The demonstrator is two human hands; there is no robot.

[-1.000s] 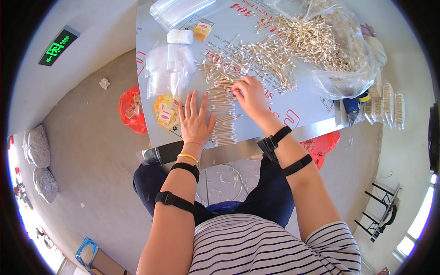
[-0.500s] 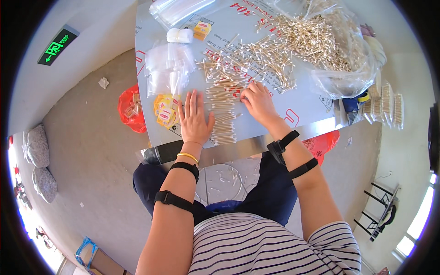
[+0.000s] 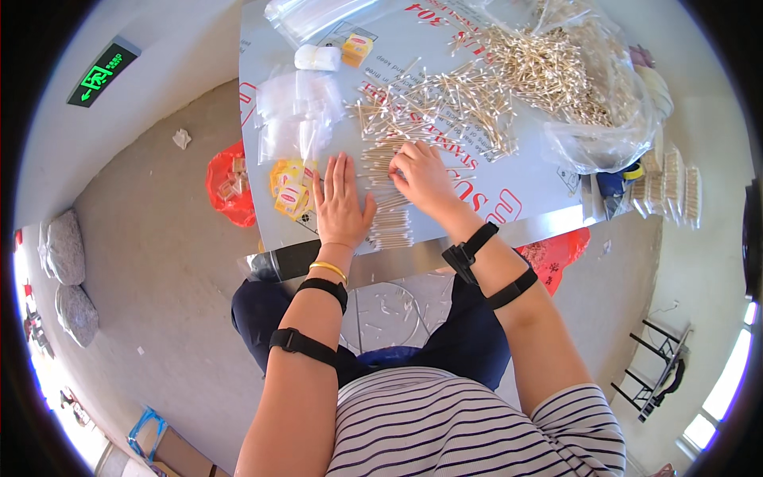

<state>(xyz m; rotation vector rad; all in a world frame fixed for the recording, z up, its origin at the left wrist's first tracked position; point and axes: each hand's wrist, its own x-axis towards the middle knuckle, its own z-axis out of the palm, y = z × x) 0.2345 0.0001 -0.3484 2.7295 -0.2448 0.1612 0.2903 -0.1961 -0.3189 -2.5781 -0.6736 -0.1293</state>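
Observation:
A column of cotton swabs (image 3: 390, 230) lies side by side on the film-covered table, with a looser scatter of swabs (image 3: 445, 99) beyond it. Flat against the table along the column's left side rests my left hand (image 3: 342, 208), its fingers stretched out and the thumb apart. My right hand (image 3: 425, 179) bends over the middle of the column with curled fingers, its fingertips closed on cotton swabs there; the exact grip is partly hidden. Small yellow printed packets (image 3: 292, 191) lie just left of my left hand.
Clear plastic bags (image 3: 296, 111), a white roll (image 3: 317, 57) and a small yellow box (image 3: 357, 49) lie at the far left. A big open plastic bag (image 3: 612, 147) spills swabs at the far right. Packed swab bundles (image 3: 671, 187) stand beyond the right edge; a red bag (image 3: 226, 203) hangs left.
My right hand has moved left, from the column's right edge to over its middle. My left hand stays flat in nearly the same place. The whole view has shifted slightly.

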